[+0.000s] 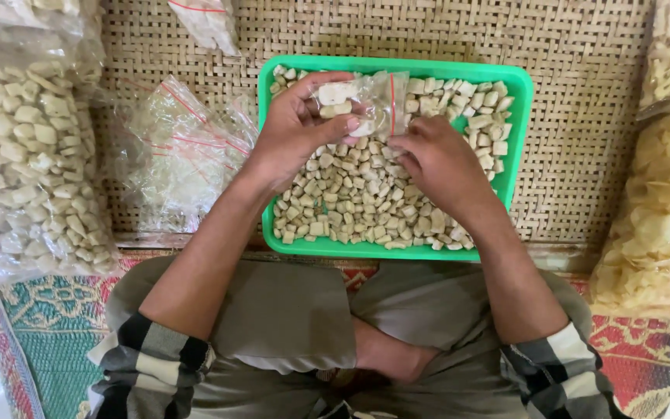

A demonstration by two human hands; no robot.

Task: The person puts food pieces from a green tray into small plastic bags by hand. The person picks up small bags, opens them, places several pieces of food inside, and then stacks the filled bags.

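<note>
Both hands [298,128] [437,159] pinch the small bag [374,97] between them.

Bright, even daylight, soft shadows, sharp focus, slightly stretched edges.

Glossy plastic tray [517,132]; clear plastic bag [378,101]; rough woven mat [583,62].

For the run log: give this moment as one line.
left hand: holds small clear bag | right hand: at bag's lower edge | below: green tray of pale pieces
</note>
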